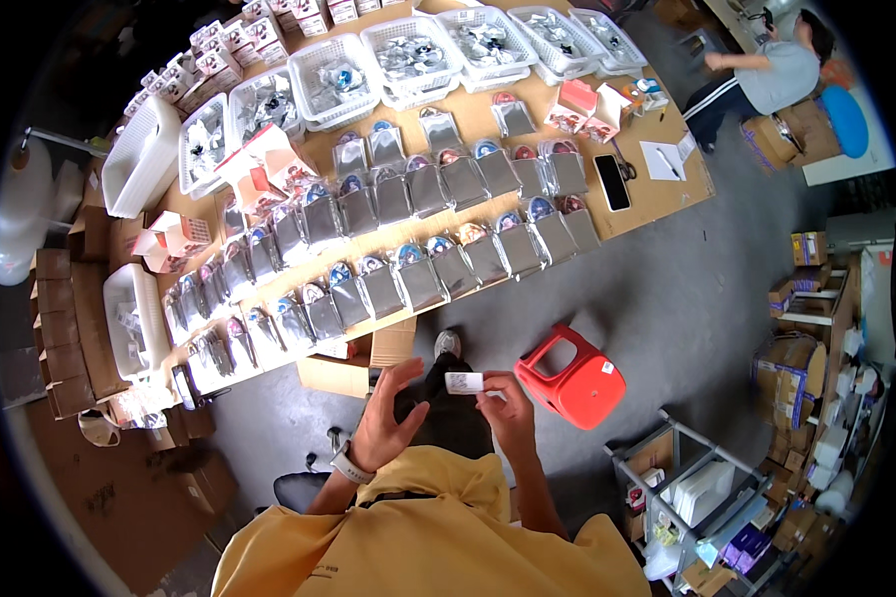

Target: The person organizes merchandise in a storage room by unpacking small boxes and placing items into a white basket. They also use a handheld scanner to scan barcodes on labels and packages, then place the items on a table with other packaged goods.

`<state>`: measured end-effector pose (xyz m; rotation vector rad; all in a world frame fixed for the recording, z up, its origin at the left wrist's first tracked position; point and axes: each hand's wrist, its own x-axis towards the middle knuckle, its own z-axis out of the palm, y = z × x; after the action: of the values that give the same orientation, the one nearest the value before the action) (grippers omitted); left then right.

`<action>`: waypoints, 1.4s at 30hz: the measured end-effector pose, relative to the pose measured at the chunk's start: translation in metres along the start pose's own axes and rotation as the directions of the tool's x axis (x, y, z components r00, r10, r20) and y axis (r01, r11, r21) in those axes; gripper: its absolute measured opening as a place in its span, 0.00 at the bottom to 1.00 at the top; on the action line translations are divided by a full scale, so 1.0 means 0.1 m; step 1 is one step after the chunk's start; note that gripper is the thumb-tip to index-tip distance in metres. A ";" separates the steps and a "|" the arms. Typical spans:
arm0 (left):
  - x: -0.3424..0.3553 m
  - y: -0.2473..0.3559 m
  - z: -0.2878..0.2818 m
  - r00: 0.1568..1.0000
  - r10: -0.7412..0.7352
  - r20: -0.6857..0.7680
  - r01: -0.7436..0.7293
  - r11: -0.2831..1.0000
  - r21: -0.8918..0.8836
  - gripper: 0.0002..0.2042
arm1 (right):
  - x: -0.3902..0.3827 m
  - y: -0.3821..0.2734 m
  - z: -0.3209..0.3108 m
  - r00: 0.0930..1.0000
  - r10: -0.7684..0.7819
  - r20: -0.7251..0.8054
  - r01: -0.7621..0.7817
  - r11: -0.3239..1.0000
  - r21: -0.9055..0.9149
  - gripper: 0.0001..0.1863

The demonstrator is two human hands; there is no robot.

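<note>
White card (464, 383) with dark print is showing in my head view in front of the person's body, between the two hands and just off the near edge of the table (657, 206). From my remote seat I am seeing the right hand (509, 405) pinching its right end, thumb and fingertips closed on it. The left hand (384, 428) is hovering beside the card's other end, fingers loosely spread, thumb well apart, gripping nothing that I am seeing (a pale wristband (352, 466) is circling that wrist). Beyond the hands, rows of silvery packets (423, 284) with colourful tops are covering much of the table, and white baskets (416, 88) are lining its far side. A phone (612, 182) is lying near the right end, while a red stool (582, 383) is standing on the floor to the right.
</note>
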<state>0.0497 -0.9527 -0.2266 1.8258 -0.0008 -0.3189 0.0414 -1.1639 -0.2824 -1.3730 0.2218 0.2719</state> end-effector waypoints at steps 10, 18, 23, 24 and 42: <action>0.13 0.01 -0.02 0.976 -0.095 -0.198 0.081 0.994 -0.078 0.28 | 0.50 -0.23 -0.26 0.998 0.064 -0.018 -0.065 0.998 -0.019 0.25; -0.05 -0.01 -0.09 0.958 -0.150 -0.244 0.109 0.979 -0.175 0.26 | 0.64 -0.34 0.00 0.990 0.093 0.103 -0.091 0.996 -0.021 0.24; -0.25 -0.12 -0.31 0.936 -0.175 -0.305 0.114 0.972 -0.206 0.25 | 0.66 -0.30 0.27 0.966 0.151 0.208 -0.139 0.988 -0.072 0.22; -0.30 -0.15 -0.37 0.929 -0.179 -0.324 0.115 0.972 -0.206 0.24 | 0.66 -0.29 0.34 0.963 0.143 0.227 -0.126 0.988 -0.091 0.22; -0.84 -2.42 -4.08 0.779 0.108 -0.618 0.213 0.882 0.421 0.17 | -0.13 0.68 2.37 0.968 0.239 0.072 -0.210 0.936 -0.283 0.25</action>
<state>0.0179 -0.4850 -0.3388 2.3503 0.4866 0.3061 0.0066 -0.9200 -0.2974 -1.6040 0.2604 0.5832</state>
